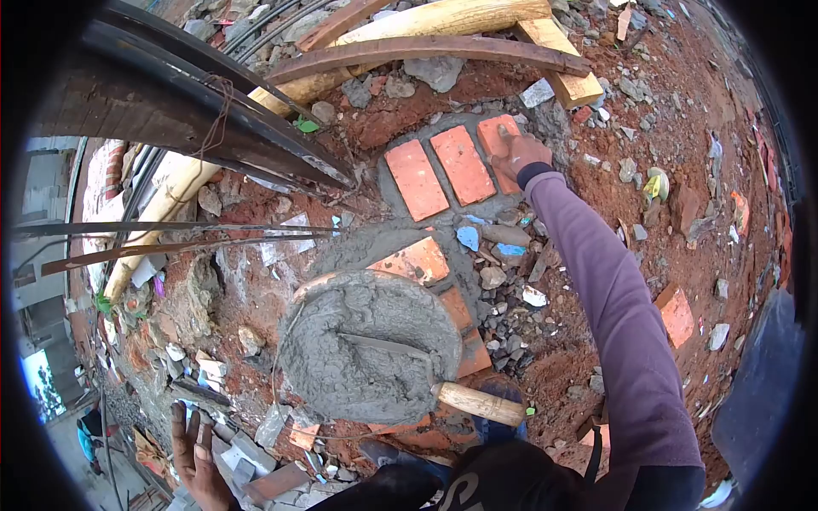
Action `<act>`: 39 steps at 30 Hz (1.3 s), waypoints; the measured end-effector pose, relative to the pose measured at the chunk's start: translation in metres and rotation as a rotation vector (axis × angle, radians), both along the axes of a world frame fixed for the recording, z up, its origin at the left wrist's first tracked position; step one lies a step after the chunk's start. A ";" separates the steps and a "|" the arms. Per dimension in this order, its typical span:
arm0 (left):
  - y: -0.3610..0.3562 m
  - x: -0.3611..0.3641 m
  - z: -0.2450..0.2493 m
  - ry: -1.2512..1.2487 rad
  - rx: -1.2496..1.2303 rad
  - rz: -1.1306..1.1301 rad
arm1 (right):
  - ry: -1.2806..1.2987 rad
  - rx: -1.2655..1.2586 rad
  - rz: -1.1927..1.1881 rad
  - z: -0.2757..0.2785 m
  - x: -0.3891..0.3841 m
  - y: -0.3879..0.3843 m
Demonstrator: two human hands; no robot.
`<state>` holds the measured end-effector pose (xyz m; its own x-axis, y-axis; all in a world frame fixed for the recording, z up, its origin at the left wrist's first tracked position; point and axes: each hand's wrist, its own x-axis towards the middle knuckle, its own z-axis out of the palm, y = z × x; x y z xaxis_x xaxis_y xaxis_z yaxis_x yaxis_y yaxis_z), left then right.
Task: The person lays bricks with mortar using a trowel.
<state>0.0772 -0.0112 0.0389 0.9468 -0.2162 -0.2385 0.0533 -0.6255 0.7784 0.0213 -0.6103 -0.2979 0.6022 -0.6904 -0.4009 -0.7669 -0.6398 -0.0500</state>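
Note:
My right hand [523,155] is closed on an orange brick [492,129], the rightmost of three lying side by side in wet grey mortar [394,189]. Its fingers cover part of that brick. Left of it are the middle brick [462,166] and the left brick [416,180], with narrow gaps between them. Below, a round pan [308,285] is heaped with mortar, and a trowel with a wooden handle [481,404] lies across it, blade partly sunk in. At lower left my left hand [201,460] is raised, fingers apart, holding nothing.
Dark metal bars [256,136] slant in from the upper left. Wooden poles [443,19] and a cut timber [562,72] lie beyond the bricks. More bricks [417,261] sit near the pan. Rubble and red soil surround everything. A loose brick [675,313] lies at right.

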 end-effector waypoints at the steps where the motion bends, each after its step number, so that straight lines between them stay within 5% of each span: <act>1: -0.006 0.003 -0.004 0.004 0.019 -0.008 | 0.001 0.008 -0.001 0.004 0.004 0.000; 12: -0.037 0.018 -0.023 0.047 0.080 -0.050 | 0.185 0.017 0.049 -0.010 0.015 -0.004; 20: -0.039 0.010 -0.024 0.057 0.063 0.094 | 0.079 -0.089 0.004 -0.011 0.006 0.010; 26: -0.036 0.009 -0.017 0.036 0.034 -0.004 | 0.101 -0.187 0.012 -0.025 -0.010 0.027; 29: -0.034 0.007 -0.019 0.050 0.034 -0.013 | 0.110 0.004 -0.097 -0.029 0.010 0.004; 34: -0.042 0.009 -0.015 0.037 0.022 -0.041 | -0.134 -0.314 0.021 -0.022 -0.017 0.036; 37: -0.051 0.006 -0.014 0.027 0.014 0.028 | 0.128 0.072 -0.143 -0.014 0.011 0.013; 39: -0.049 0.005 -0.012 0.026 0.023 0.009 | 0.057 -0.045 -0.065 -0.010 -0.006 0.029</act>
<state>0.0823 -0.0601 0.0268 0.9421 -0.2019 -0.2677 0.0788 -0.6427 0.7621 0.0154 -0.5812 -0.3075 0.5332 -0.7452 -0.4006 -0.8074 -0.5896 0.0222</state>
